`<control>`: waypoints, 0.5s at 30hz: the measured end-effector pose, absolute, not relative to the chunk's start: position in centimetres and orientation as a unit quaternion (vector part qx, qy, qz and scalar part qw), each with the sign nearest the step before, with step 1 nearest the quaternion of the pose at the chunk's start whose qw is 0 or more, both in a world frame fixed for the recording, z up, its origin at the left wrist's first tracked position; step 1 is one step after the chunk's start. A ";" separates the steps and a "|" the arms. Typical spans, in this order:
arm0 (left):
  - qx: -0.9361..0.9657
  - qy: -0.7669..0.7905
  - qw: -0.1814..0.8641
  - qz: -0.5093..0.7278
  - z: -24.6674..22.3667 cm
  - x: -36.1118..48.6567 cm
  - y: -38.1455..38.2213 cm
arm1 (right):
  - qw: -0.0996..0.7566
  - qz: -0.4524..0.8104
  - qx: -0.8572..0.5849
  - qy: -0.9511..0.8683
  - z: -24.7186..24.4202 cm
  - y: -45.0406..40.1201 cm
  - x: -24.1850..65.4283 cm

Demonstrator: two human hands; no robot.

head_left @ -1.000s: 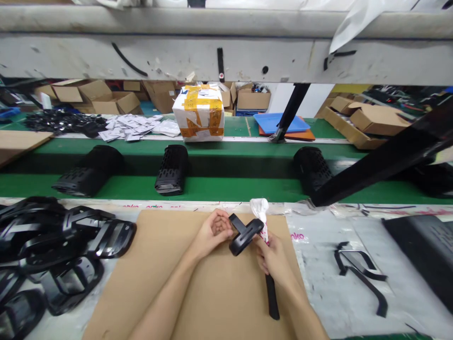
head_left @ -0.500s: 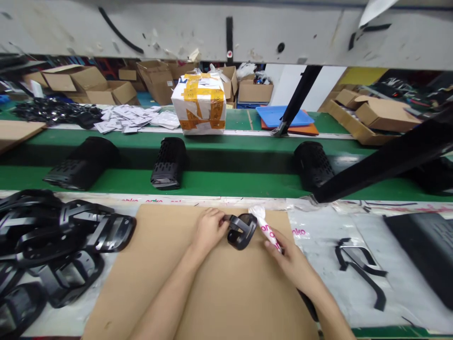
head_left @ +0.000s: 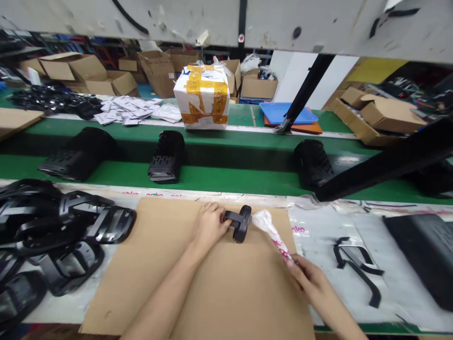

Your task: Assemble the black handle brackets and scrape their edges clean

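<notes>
My left hand [head_left: 211,226] pinches the arm of a black plastic part [head_left: 241,224], a frame-like piece with a rounded end, held over a brown cardboard sheet [head_left: 247,288]. The part stands on edge, its rounded end facing right. In my right hand [head_left: 313,281] is a slim tool wrapped in white plastic film with pink lettering [head_left: 274,236]. Its wider wrapped end points up and left, near the part's right side; whether they touch I cannot tell. What lies under the film is hidden.
Similar black frames [head_left: 71,231] pile up at the left. Black strips [head_left: 361,267] and a dark flat panel [head_left: 424,255] lie at right. Beyond, black perforated housings [head_left: 167,158] rest on a green belt [head_left: 230,182]. A slanted black post [head_left: 382,160] crosses the right side.
The black part has turned so that its rounded end now shows edge-on. My right hand has moved right and down, drawing the wrapped tool away. The view has shifted slightly.
</notes>
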State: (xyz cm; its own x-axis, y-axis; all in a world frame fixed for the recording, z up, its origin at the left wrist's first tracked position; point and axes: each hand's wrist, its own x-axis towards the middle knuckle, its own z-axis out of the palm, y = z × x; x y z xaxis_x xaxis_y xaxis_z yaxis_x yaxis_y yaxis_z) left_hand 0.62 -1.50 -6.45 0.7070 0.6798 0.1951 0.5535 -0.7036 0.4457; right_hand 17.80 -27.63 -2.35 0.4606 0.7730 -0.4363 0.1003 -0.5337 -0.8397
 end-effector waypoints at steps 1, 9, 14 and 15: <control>0.906 0.340 0.184 0.172 -6.4 0.6 -1.6 | 0.394 0.443 -0.757 -0.276 -2.7 -27.9 17.2; 0.915 0.315 0.188 0.166 -6.0 0.2 -1.7 | 0.455 0.487 -0.735 -0.124 -4.2 -29.0 13.0; 0.915 0.322 0.188 0.157 -6.3 0.8 -2.1 | 0.453 0.444 -0.755 -0.165 -5.5 -29.2 11.7; 0.914 0.325 0.185 0.156 -6.3 0.9 -2.2 | 0.449 0.429 -0.762 -0.181 -5.6 -29.1 11.5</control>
State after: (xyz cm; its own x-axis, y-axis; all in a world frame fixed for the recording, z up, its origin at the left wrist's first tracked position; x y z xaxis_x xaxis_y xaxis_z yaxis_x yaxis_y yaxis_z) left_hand 0.94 -2.18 -6.34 0.7397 0.6527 0.1637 0.5373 -0.7193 0.4404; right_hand 11.55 -29.12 -5.59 0.5656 0.6617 -0.4921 -0.1099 -0.5310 -0.8402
